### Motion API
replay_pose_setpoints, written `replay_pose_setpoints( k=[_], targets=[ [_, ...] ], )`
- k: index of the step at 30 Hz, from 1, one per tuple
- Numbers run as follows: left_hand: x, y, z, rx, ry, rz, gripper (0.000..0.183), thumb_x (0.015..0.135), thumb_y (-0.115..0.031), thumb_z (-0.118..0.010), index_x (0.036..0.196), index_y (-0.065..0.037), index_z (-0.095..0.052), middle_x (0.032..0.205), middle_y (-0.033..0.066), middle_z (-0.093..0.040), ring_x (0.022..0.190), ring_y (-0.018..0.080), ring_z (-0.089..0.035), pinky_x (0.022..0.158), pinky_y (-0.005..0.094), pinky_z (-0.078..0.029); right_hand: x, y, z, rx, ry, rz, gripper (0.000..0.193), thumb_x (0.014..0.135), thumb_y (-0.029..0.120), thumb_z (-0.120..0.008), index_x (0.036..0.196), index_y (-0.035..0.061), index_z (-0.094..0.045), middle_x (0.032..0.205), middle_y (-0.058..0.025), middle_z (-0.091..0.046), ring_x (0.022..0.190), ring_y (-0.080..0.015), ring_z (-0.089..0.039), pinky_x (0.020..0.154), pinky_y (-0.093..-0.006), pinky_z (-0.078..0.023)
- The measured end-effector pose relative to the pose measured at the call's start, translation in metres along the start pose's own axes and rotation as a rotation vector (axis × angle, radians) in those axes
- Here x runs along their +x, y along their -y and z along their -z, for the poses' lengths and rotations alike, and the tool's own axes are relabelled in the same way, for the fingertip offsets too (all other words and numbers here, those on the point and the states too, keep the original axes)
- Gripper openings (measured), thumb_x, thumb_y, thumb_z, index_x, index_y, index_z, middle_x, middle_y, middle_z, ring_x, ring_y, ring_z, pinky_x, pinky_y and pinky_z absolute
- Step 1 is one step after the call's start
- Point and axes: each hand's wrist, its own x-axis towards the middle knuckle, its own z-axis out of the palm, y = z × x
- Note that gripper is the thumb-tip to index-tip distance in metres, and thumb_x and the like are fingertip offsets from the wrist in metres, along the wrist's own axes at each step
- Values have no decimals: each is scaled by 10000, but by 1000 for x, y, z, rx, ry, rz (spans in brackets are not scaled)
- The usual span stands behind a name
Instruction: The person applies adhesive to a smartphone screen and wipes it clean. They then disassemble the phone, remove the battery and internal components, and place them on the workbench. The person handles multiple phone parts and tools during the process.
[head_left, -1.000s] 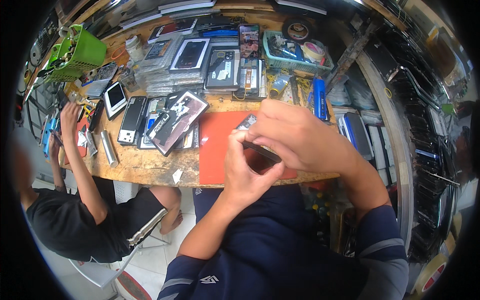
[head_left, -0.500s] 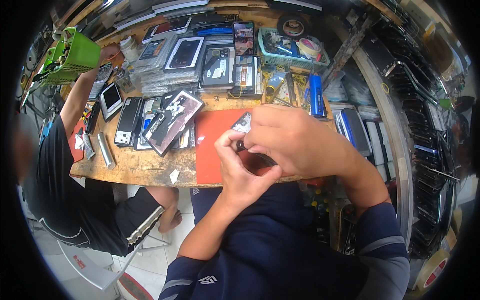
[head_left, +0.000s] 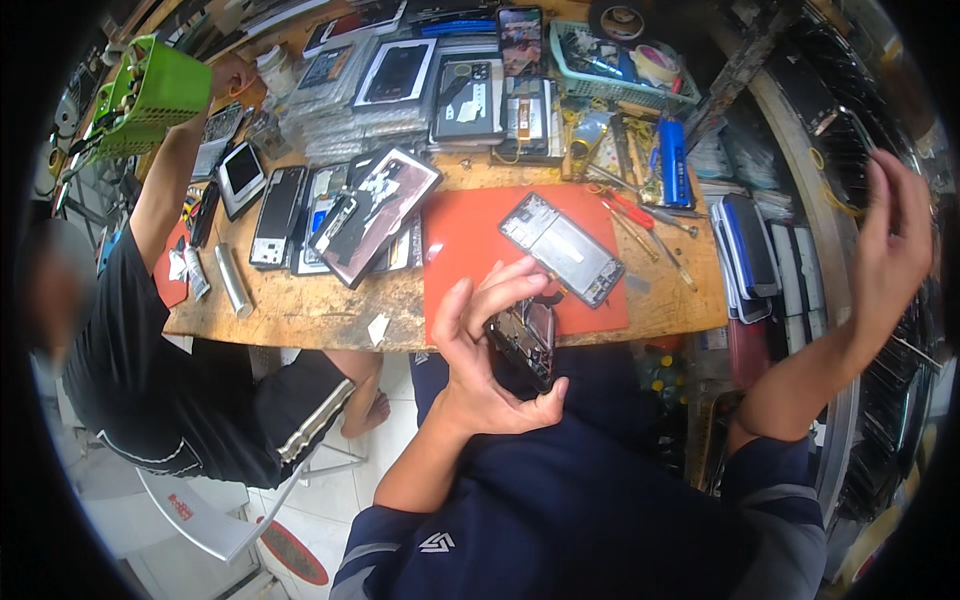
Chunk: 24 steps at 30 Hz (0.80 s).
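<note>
My left hand (head_left: 467,375) is closed around the edges of an opened dark phone (head_left: 524,345), held tilted in front of the bench's near edge. The phone's inner parts face up between thumb and fingers. On the orange-red mat (head_left: 460,230) lies a grey phone mid-frame (head_left: 562,250), just beyond the left hand. My right hand (head_left: 895,230) is raised at the far right, fingers stretched upward beside a rack of dark phone panels (head_left: 805,95). Its fingertips are near a thin pale-edged piece there; whether they touch it is unclear.
Screwdrivers (head_left: 650,222) and a blue cylindrical tool (head_left: 675,165) lie right of the mat. Left of it are stacked phone parts (head_left: 370,215). A teal basket (head_left: 625,88) stands at the back. Another person (head_left: 170,290) sits at left, arm stretched over the bench.
My right hand has left the phone and swung up to the far right. The mid-frame and screwdrivers now show. My left hand still holds the phone; the view has shifted.
</note>
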Motion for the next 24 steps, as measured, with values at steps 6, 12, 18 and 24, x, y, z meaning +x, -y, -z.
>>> replay_pose_setpoints(
  k=[6, 12, 18, 24],
  targets=[
    [-13, 3, 10, -77, -39, 66, 1315, 767, -225, -882, 1667, -48, 60, 1553, 332, -504, 1507, 503, -458, 1263, 625, -302, -52, -67, 25, -710, 207, -372, 262, 1051, 286, -677, 1234, 135, -787, 1175, -70, -780, 1086, -321, -734, 944, -426, -559],
    [-16, 2, 23, -73, -98, 149, 1304, 786, -253, -885, 1673, -35, 46, 1556, 420, -444, 1475, 469, -501, 1229, 531, -408, -52, -56, 25, -757, 352, -261, 362, 1009, 378, -727, 1298, 167, -782, 1295, -22, -753, 1193, -288, -694, 996, -465, -512],
    [-17, 18, 32, -571, -453, 449, 1154, 876, -361, -872, 1685, -118, -84, 1537, 328, -464, 1478, 468, -482, 1209, 660, -426, -56, -46, 15, -824, 216, -187, 433, 984, 394, -772, 1361, 182, -754, 1404, -12, -717, 1281, -270, -652, 1099, -506, -419],
    [-21, 34, 28, -844, -467, 573, 944, 902, -382, -749, 1673, -132, -265, 1609, 284, -419, 1565, 486, -348, 1204, 765, -372, -51, -9, 12, -161, -253, 90, 281, 938, 86, -798, 1208, 18, -763, 1154, -173, -772, 1024, -327, -731, 932, -477, -567]
  ],
)
